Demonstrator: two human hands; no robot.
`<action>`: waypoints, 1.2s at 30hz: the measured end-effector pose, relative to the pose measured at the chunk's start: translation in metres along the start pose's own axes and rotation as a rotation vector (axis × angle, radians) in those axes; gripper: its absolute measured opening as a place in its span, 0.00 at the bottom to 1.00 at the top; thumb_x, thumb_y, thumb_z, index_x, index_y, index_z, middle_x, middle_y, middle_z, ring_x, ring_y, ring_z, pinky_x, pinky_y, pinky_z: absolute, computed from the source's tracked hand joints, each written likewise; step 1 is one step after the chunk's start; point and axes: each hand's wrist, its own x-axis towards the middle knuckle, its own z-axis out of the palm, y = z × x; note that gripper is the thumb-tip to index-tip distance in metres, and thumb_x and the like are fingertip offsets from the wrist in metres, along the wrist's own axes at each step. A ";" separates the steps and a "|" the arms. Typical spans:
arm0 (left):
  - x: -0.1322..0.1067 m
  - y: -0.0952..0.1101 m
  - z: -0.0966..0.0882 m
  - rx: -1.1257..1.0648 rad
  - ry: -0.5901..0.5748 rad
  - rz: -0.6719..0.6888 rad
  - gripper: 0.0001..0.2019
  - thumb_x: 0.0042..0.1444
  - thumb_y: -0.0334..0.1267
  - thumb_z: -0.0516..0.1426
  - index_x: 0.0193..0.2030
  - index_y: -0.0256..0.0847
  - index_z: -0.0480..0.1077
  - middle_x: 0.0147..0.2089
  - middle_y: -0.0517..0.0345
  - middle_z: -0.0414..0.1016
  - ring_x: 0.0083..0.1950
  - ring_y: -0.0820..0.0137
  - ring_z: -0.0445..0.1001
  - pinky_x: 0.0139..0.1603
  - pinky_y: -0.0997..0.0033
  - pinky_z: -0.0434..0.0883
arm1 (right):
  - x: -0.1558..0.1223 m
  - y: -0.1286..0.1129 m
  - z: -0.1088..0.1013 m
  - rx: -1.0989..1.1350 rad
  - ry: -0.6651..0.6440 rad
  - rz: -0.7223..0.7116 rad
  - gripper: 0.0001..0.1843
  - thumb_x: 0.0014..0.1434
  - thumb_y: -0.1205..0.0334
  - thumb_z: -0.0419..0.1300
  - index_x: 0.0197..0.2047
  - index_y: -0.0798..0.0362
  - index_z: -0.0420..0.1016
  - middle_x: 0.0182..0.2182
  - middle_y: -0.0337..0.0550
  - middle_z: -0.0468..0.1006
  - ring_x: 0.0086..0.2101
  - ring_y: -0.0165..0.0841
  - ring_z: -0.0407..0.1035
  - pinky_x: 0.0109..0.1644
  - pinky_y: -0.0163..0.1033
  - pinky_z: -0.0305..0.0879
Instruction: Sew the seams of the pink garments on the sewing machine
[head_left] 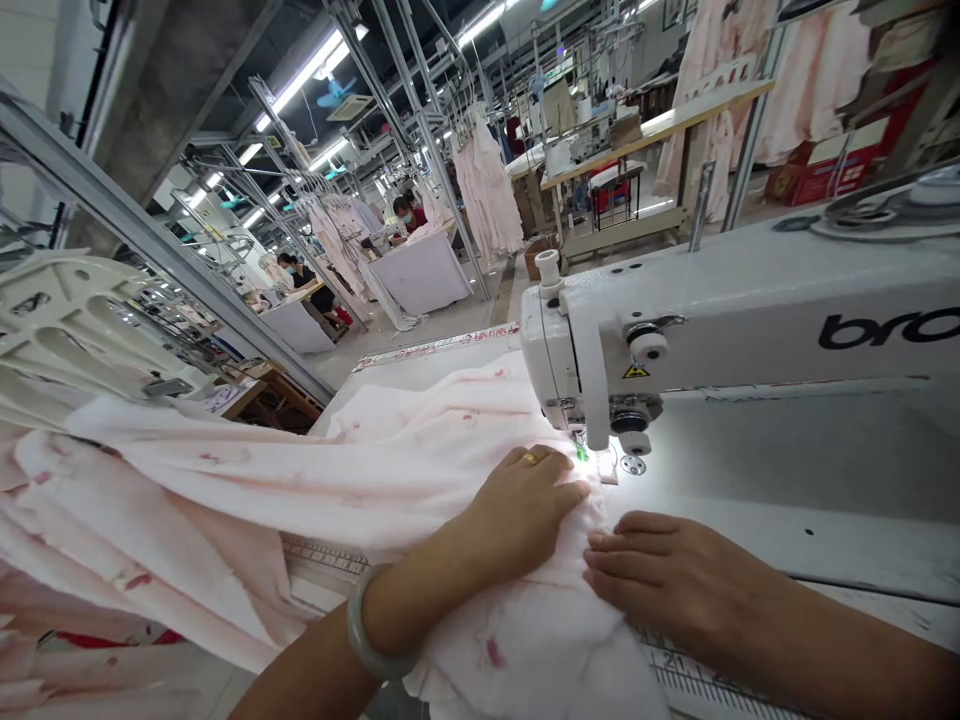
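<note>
Pale pink fabric with small reddish marks (420, 460) lies across the sewing machine table and passes under the needle area. My left hand (525, 510), with a ring and a bangle, rests on it just in front of the presser foot (579, 448). Its fingers lie over the cloth, thumb apart. My right hand (660, 565) lies at the fabric's right edge with its visible fingers stretched out; the thumb is hidden. Above and to the right of both hands stands the white sewing machine (750, 320), its lamp lighting the stitching spot.
A printed ruler strip (697, 680) runs along the table's front edge. On the left, more fabric drapes over a white plastic rack (67, 310). Beyond are metal posts, hanging pink garments (484, 180), another worktable (652, 135) and two seated people at machines.
</note>
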 end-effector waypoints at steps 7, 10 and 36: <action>-0.003 0.018 0.022 0.088 0.061 0.007 0.05 0.69 0.27 0.59 0.45 0.39 0.76 0.41 0.51 0.78 0.46 0.59 0.77 0.49 0.60 0.76 | 0.001 -0.008 -0.005 -0.265 0.009 -0.156 0.21 0.74 0.78 0.50 0.51 0.59 0.85 0.41 0.52 0.90 0.43 0.40 0.82 0.60 0.47 0.74; -0.001 0.015 0.025 0.077 0.105 0.041 0.04 0.69 0.28 0.60 0.47 0.38 0.76 0.41 0.51 0.78 0.46 0.59 0.77 0.49 0.60 0.77 | 0.000 -0.008 -0.003 -0.208 0.004 -0.119 0.21 0.72 0.80 0.50 0.50 0.59 0.85 0.38 0.50 0.89 0.38 0.38 0.81 0.54 0.45 0.75; -0.004 0.013 0.011 -0.133 0.044 -0.051 0.14 0.74 0.31 0.55 0.61 0.34 0.76 0.62 0.41 0.81 0.66 0.52 0.80 0.75 0.47 0.74 | -0.006 0.024 -0.003 -0.011 -0.083 0.102 0.20 0.74 0.77 0.53 0.51 0.48 0.84 0.42 0.42 0.90 0.35 0.34 0.83 0.46 0.40 0.78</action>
